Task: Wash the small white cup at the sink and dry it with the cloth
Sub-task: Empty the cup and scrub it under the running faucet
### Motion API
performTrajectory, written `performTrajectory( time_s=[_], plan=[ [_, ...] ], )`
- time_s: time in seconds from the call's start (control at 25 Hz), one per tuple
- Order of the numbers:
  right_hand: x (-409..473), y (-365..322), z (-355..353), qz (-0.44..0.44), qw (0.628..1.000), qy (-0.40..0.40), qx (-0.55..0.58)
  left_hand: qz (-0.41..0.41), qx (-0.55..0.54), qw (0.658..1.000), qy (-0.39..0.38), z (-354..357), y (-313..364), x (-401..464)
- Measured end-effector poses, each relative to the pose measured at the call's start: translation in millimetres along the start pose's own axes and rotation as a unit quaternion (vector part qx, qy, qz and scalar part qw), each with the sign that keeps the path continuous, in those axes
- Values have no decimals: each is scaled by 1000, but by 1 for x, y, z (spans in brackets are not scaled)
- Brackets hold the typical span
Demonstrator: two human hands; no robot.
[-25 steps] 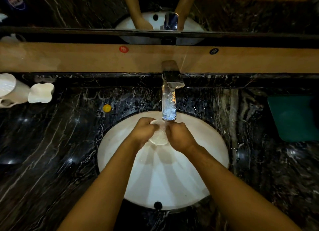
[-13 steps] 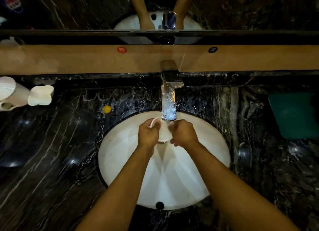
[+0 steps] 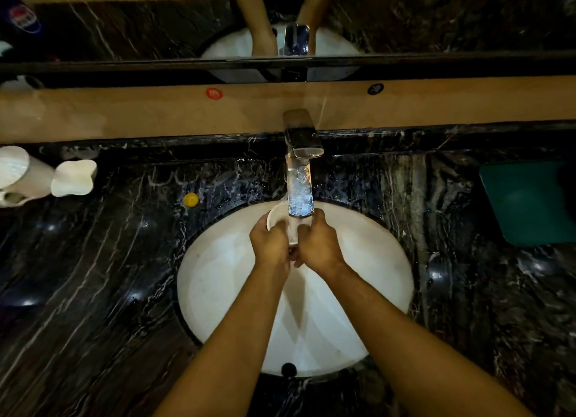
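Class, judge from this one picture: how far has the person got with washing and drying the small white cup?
Done: the cup is at the sink and the tap runs. In hand: the left hand and right hand hold it together under the stream. Left: finishing the rinse and all drying; the green cloth lies untouched on the counter to the right.

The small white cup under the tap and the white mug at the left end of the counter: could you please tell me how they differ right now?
The small white cup is held in both hands, left hand and right hand, over the basin; the white mug lies on its side on the counter, untouched. The cup sits under the running water; the mug lies well away from it. Both are white.
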State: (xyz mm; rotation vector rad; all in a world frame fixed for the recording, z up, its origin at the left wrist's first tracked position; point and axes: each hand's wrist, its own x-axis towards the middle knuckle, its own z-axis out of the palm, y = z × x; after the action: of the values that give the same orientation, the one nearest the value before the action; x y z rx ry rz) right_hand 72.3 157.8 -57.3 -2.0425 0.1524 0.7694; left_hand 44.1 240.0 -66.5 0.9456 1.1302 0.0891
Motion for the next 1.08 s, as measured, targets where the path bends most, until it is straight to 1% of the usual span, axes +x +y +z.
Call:
performTrajectory(
  time_s=[0.04, 0.08, 0.12, 0.2, 0.24, 0.28, 0.36, 0.4, 0.44, 0.48, 0.52, 0.56, 0.6, 0.64, 0.72, 0.8, 0.84, 0.88, 0.96, 1.0, 1.08],
  plan=[
    [0, 2, -1, 6, 1000, -14, -9, 7, -1, 1000, 8, 0, -2, 0],
    [3, 4, -4, 2, 998, -23, -52, 19, 11, 1000, 10, 0, -2, 2],
    [7, 5, -8, -5, 992, -24, -127, 35, 41, 999, 5, -2, -2, 4],
    [13, 7, -19, -24, 954, 2, -298, 52, 132, 990, -25, -7, 2, 5],
    [15, 8, -24, -42, 939, 15, -341, 55, 170, 983, -46, -10, 5, 6],
    [16, 7, -27, -69, 933, 18, -353, 54, 204, 975, -67, -12, 9, 6],
    [14, 6, -28, -135, 935, 3, -328, 56, 280, 951, -119, -12, 20, 6],
    [12, 8, -27, -154, 940, -4, -305, 58, 312, 938, -137, -12, 23, 8],
    [9, 9, -26, -159, 946, -2, -284, 62, 325, 934, -138, -12, 24, 9],
    [8, 10, -24, -150, 952, 12, -266, 63, 311, 941, -118, -11, 24, 10],
    [6, 10, -23, -132, 961, 25, -242, 54, 257, 961, -83, -10, 22, 9],
    [4, 8, -20, -111, 973, 35, -200, 30, 170, 984, -50, -8, 19, 6],
    [1, 5, -17, -89, 985, 37, -146, 5, 87, 996, -30, -5, 15, 3],
    [-1, 2, -12, -62, 994, 31, -87, -14, 21, 999, -20, -2, 10, 0],
    [-4, -1, -4, -16, 1000, 20, -6, -13, -10, 1000, -9, 4, 2, -4],
    [-4, 3, 1, 6, 1000, 19, 24, 23, 8, 1000, 19, 8, 3, -5],
    [-3, 5, 2, -2, 1000, 29, 4, 43, 35, 998, 27, 7, 4, -6],
    [1, 7, 0, -26, 997, 46, -54, 61, 64, 996, 26, 6, 5, -6],
    [7, 12, -8, -74, 971, 71, -215, 90, 121, 989, 3, -1, 7, -3],
    [9, 12, -13, -85, 957, 74, -267, 97, 143, 985, -13, -4, 8, 0],
    [11, 10, -22, -89, 948, 66, -298, 94, 172, 980, -44, -9, 8, 4]
  ],
)
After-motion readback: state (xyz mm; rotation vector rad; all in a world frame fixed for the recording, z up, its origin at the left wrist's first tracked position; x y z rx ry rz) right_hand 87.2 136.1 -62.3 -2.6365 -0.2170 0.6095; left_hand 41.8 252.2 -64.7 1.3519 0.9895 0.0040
